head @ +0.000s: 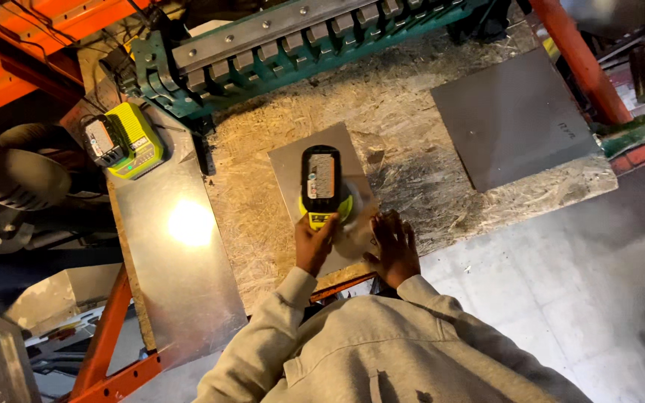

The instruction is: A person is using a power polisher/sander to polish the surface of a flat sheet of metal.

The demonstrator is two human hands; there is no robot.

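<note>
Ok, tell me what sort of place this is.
Most likely a metal workshop. A green sheet-metal bending machine sits at the back of a chipboard bench, metal sheets lie on it, and the left hand grips a cordless power tool.

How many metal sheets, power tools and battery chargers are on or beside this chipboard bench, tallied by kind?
Metal sheets: 3, namely the small sheet under the tool, the dark sheet, and the long shiny sheet.
Power tools: 1, the yellow-green sander, gripped by the left hand; the right hand presses the small sheet.
Battery chargers: 1, the yellow-green charger.
Total: 5
</note>
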